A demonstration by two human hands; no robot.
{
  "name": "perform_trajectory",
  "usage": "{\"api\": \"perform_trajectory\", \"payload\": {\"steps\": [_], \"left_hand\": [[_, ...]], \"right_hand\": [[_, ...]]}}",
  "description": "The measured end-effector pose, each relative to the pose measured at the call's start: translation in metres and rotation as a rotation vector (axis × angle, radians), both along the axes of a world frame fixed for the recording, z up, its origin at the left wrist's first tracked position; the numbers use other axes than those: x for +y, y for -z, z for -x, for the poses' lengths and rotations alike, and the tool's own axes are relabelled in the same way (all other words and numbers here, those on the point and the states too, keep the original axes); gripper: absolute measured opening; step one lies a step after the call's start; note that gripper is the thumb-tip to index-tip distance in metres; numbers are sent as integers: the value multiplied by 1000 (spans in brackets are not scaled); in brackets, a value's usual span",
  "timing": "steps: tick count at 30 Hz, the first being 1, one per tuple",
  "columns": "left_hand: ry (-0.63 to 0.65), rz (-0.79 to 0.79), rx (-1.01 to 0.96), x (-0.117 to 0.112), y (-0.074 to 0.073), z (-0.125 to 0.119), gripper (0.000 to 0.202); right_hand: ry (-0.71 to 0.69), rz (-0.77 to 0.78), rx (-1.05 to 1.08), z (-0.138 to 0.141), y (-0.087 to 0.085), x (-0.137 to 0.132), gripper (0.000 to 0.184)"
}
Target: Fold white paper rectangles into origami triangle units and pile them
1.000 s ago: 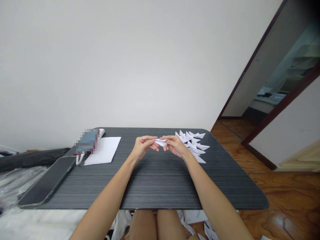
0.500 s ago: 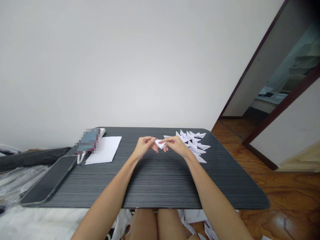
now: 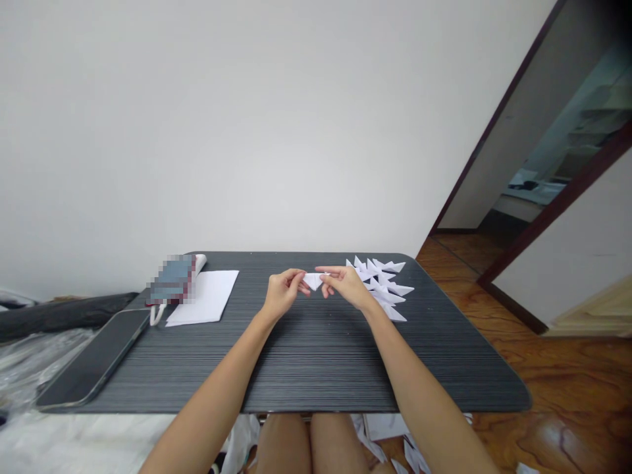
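Note:
A small folded white paper [image 3: 313, 280] is held above the middle of the dark table [image 3: 316, 355]. My left hand [image 3: 283, 291] pinches its left end between thumb and fingers. On its other side, my right hand [image 3: 345, 284] grips the right end, index finger along the top edge and thumb below. The paper's lower edge comes to a point between the hands. Just beyond my right hand lie several folded paper boats [image 3: 382, 283], white with pointed ends, crowded together; my hand covers part of them.
At the table's left stand a stack of white paper sheets [image 3: 210, 299], a blurred blue item [image 3: 172, 280] with a white cable [image 3: 157, 315], and a large dark phone or tablet [image 3: 96, 359] by the edge. More white papers [image 3: 385, 426] lie below the table. A wall [image 3: 296, 131] rises behind it.
The folded paper now shows a wider, flatter top edge with a point below. My right index finger has straightened along the top, and my left fingers have drawn slightly left.

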State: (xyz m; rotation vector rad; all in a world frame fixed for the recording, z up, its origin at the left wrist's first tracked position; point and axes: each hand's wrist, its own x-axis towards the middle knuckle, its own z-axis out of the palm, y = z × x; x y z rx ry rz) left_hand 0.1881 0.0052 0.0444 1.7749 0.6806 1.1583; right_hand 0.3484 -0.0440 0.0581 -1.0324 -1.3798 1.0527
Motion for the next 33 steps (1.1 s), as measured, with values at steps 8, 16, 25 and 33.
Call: {"api": "perform_trajectory", "payload": {"steps": [8,16,25,33], "left_hand": [[-79,-334,109,-2,1,2,20],[-60,-281,89,-2,3,0,21],[42,-97,29,4,5,0,24],[-76,-439,155,0,2,3,20]], "right_hand": [[48,63,251,1,1,3,31],[21,-3,153,-4,7,8,26],[-30,78,168,-10,5,7,23],[-68,230,304,-11,5,7,25]]}}
